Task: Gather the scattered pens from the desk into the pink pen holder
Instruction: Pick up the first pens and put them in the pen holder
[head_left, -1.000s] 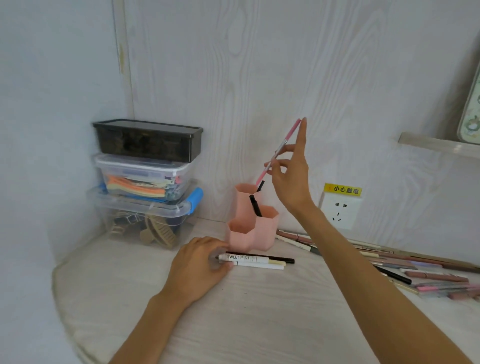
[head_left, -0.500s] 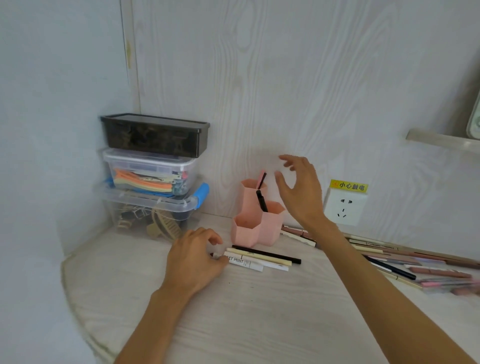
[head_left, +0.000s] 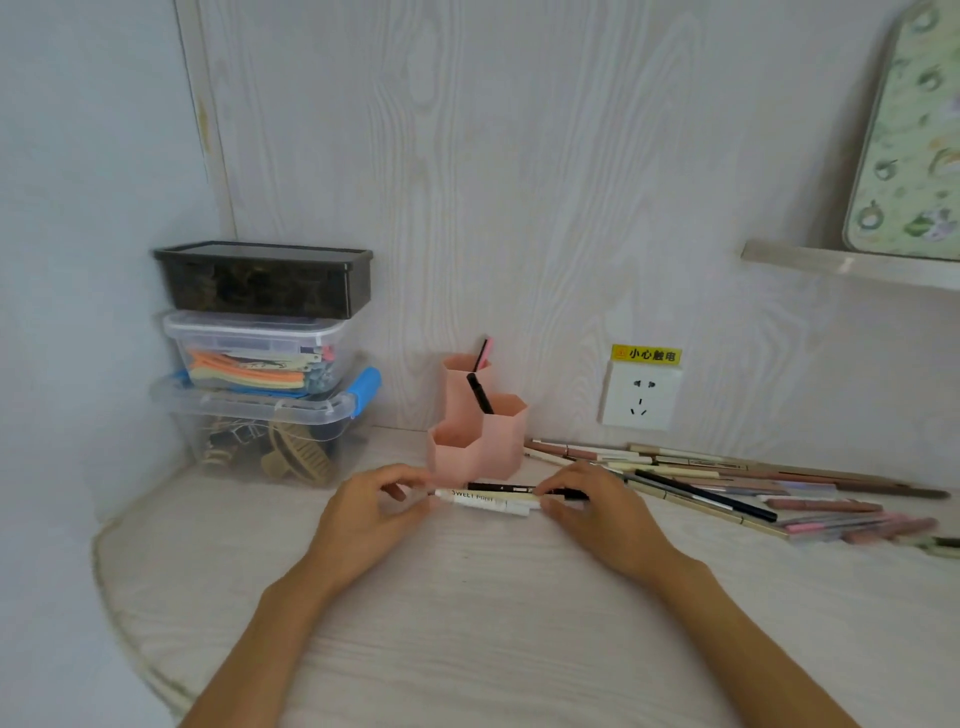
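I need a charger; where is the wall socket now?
In the head view, the wall socket sits right of the pink pen holder, under a yellow warning label.

One pink pen holder (head_left: 475, 441) of three hexagonal compartments holds two pens (head_left: 480, 392). Three pens (head_left: 491, 499) lie between two hands (head_left: 374, 512) before it. Three stacked storage boxes (head_left: 265, 358) occupy the desk's (head_left: 467, 623) left rear corner. The loose pens (head_left: 727, 483) along the right rear edge overlap too much to count.
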